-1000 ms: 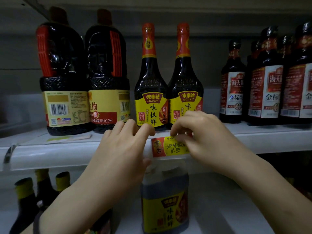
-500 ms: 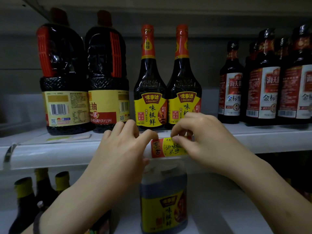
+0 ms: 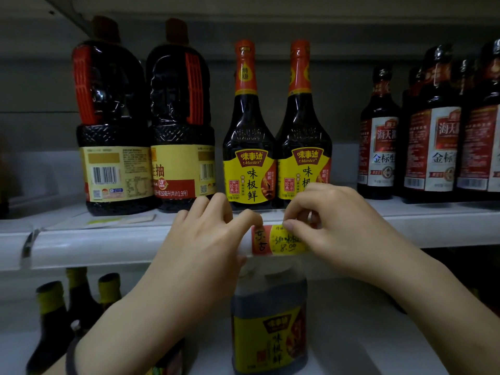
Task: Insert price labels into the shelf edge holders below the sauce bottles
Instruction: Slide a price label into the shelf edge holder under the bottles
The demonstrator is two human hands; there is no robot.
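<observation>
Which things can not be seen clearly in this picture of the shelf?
- Price label: its right end is covered by the right hand; the handwriting is blurred.
- Shelf edge holder: the stretch behind the left hand is hidden.
- Rightmost bottles: cut off by the picture edge.
- Lower jug: its label is dark and blurred.

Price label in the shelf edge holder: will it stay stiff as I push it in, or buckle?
The price label looks like thin paper, already curving with the shelf edge holder, so it is probably floppy and may buckle if pushed from one end. Both the left hand and right hand pinch its top edge, suggesting it needs two-sided guiding. Likely very light.
</observation>
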